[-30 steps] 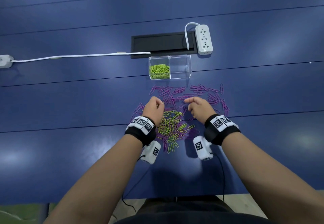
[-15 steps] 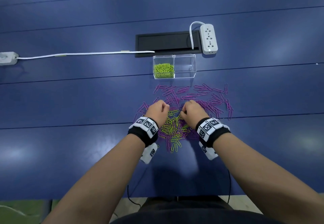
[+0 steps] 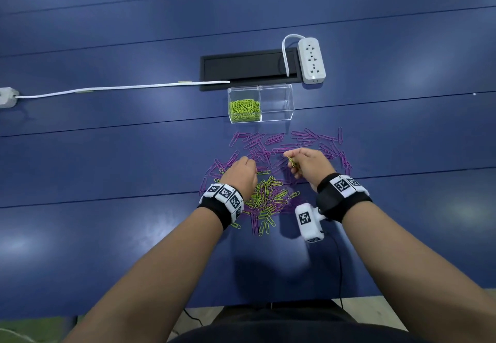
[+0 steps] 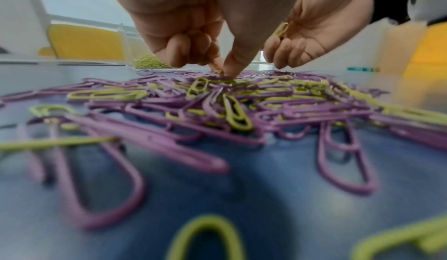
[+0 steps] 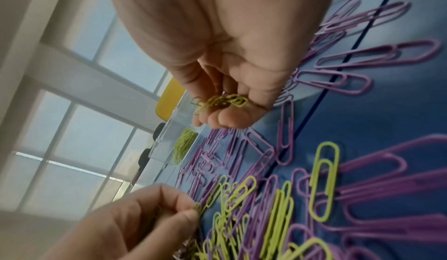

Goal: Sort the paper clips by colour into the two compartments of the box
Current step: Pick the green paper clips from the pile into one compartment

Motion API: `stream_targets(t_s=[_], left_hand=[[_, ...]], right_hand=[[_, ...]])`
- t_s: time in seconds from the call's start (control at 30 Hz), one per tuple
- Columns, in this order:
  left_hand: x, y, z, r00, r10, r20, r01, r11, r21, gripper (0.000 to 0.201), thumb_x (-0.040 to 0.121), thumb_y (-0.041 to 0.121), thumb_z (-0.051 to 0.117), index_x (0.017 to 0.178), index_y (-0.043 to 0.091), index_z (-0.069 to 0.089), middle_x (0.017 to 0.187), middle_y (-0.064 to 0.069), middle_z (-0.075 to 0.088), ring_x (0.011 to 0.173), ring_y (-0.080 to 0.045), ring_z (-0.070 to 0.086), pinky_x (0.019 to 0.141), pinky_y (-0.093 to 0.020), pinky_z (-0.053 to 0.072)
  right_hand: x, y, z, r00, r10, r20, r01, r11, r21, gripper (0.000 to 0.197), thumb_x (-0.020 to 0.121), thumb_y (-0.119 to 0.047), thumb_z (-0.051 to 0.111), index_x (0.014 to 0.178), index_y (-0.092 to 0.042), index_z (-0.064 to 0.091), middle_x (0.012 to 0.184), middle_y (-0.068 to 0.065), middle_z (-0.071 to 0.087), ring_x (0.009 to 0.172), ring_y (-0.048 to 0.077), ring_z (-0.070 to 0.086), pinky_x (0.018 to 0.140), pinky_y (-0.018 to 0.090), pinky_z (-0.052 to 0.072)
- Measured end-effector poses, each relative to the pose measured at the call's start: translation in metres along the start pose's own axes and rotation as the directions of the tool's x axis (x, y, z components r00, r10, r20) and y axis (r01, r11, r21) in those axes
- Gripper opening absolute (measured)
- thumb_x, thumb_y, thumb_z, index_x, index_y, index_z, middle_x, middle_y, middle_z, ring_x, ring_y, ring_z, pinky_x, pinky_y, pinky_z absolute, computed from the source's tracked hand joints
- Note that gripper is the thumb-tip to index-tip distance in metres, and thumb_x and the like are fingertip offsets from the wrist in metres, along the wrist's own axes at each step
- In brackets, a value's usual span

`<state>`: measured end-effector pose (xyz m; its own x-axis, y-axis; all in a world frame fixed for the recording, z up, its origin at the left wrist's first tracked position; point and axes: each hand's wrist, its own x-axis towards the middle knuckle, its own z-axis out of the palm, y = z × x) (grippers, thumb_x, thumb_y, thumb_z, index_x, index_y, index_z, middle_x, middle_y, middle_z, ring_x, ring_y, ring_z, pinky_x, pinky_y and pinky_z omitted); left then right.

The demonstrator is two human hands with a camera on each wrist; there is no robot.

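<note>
A clear two-compartment box (image 3: 276, 87) stands beyond the clips; its left compartment holds green paper clips (image 3: 244, 110), its right one shows none. Purple paper clips (image 3: 303, 138) lie spread in front of it. A mixed green and purple heap (image 3: 267, 196) lies nearer me. My right hand (image 3: 308, 165) is raised over the purple clips and holds a few green paper clips (image 5: 223, 100) in its curled fingers. My left hand (image 3: 241, 175) is down on the heap, its thumb and forefinger pinching a green clip (image 5: 210, 200).
A white power strip (image 3: 311, 59) lies behind the box beside a black cable hatch (image 3: 249, 67). A white cable (image 3: 107, 89) runs left to a plug (image 3: 6, 97). The blue table's front edge (image 3: 241, 307) is near my body.
My right hand has lifted off the heap and moved right and away, now holding green clips. My left hand has stayed at the heap, pinching there.
</note>
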<state>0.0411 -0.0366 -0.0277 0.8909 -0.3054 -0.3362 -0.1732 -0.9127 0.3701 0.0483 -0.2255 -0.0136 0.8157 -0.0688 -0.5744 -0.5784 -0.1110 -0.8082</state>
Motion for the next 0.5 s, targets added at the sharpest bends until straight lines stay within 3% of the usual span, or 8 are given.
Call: stream_targets(t_s=[0.1,0.2,0.27,0.33,0.4,0.5], left_hand=[[-0.004,0.0,-0.005,0.996,-0.068,-0.058,0.058,0.986,-0.158,0.009,0.092,0.016,0.046,0.096,0.011,0.053,0.101,-0.005,0.05,0.087,-0.023,0.053,0.081,-0.037,0.046],[-0.003,-0.002,-0.014,0.961,-0.228,-0.156,0.151,0.907,-0.393,0.007,0.09,0.014,0.048,0.087,0.012,0.054,0.092,-0.003,0.051,0.079,-0.019,0.051,0.078,-0.033,0.044],[0.001,-0.006,-0.023,0.93,-0.325,-0.174,0.206,0.85,-0.484,0.011,0.09,0.014,0.048,0.088,0.008,0.057,0.09,-0.005,0.057,0.08,-0.02,0.052,0.077,-0.032,0.042],[0.004,-0.01,-0.032,0.899,-0.402,-0.172,0.237,0.778,-0.582,0.014,0.09,0.015,0.046,0.089,0.007,0.058,0.084,-0.003,0.06,0.076,-0.021,0.054,0.071,-0.031,0.042],[0.008,-0.013,-0.041,0.882,-0.443,-0.163,0.227,0.701,-0.676,0.016,0.09,0.014,0.044,0.089,0.008,0.058,0.073,0.004,0.059,0.062,-0.014,0.05,0.061,-0.028,0.039],[0.018,-0.017,-0.054,0.873,-0.466,-0.147,0.214,0.636,-0.742,0.014,0.09,0.013,0.042,0.089,0.01,0.055,0.065,0.007,0.053,0.052,-0.008,0.043,0.058,-0.027,0.035]], right_hand=[[-0.004,-0.006,0.01,0.998,0.03,0.061,-0.032,0.999,0.02,0.027,0.091,-0.004,0.039,0.075,-0.009,0.061,0.064,0.005,0.052,0.05,0.015,0.047,0.042,0.023,0.037],[-0.004,-0.006,0.02,0.994,-0.022,0.103,0.048,0.967,-0.251,0.018,0.089,-0.02,0.058,0.074,-0.01,0.06,0.065,0.002,0.056,0.052,0.013,0.05,0.046,0.022,0.041],[-0.004,-0.003,0.026,0.984,-0.119,0.129,0.169,0.84,-0.516,0.013,0.083,-0.023,0.065,0.08,-0.011,0.065,0.073,-0.001,0.064,0.065,0.013,0.057,0.059,0.022,0.045],[-0.004,-0.004,0.031,0.973,-0.169,0.157,0.231,0.703,-0.673,0.008,0.083,-0.021,0.064,0.084,-0.013,0.066,0.087,0.002,0.067,0.078,0.015,0.059,0.072,0.024,0.047],[-0.004,-0.003,0.035,0.966,-0.187,0.18,0.257,0.603,-0.755,0.008,0.084,-0.022,0.063,0.086,-0.014,0.064,0.097,0.003,0.063,0.087,0.019,0.058,0.079,0.03,0.048],[-0.005,-0.002,0.04,0.963,-0.196,0.183,0.262,0.546,-0.796,0.01,0.086,-0.024,0.062,0.088,-0.014,0.061,0.102,0.004,0.056,0.093,0.022,0.056,0.083,0.033,0.047]])
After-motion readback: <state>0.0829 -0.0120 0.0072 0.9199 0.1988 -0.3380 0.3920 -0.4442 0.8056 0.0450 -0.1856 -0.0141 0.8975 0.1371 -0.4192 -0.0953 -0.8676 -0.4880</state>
